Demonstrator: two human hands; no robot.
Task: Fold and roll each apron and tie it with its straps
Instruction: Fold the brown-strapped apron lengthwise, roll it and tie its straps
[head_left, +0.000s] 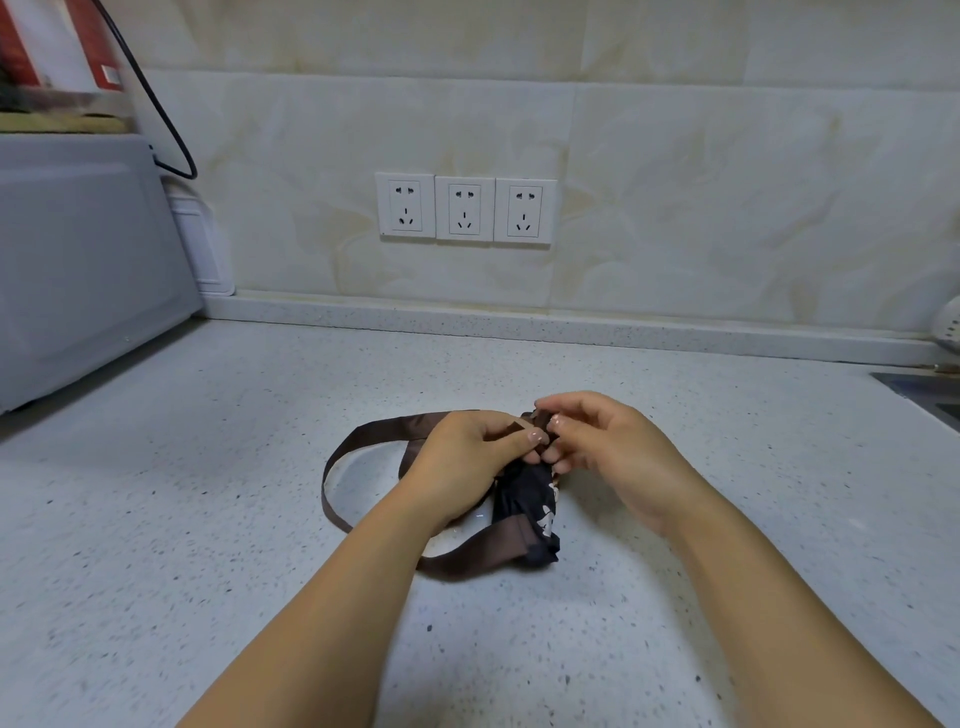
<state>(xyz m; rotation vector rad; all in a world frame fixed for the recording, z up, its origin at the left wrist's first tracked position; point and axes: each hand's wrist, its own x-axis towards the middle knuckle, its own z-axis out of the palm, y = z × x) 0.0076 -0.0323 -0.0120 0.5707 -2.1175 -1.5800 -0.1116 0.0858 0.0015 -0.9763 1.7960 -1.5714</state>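
Note:
A dark apron (530, 512) with a white print lies rolled into a tight bundle on the speckled white countertop (208, 519). Its brown strap (340, 457) loops out to the left and runs back under the bundle's near end. My left hand (467, 457) grips the top of the roll, with a strap end pinched under the thumb. My right hand (602, 441) pinches another piece of brown strap just above the bundle, fingertips meeting those of the left hand. The roll's upper end is hidden by both hands.
A grey microwave (78, 270) stands at the left with a black cable (161, 114) behind it. Three wall sockets (465, 210) sit on the tiled backsplash. A sink edge (930, 389) shows at the far right.

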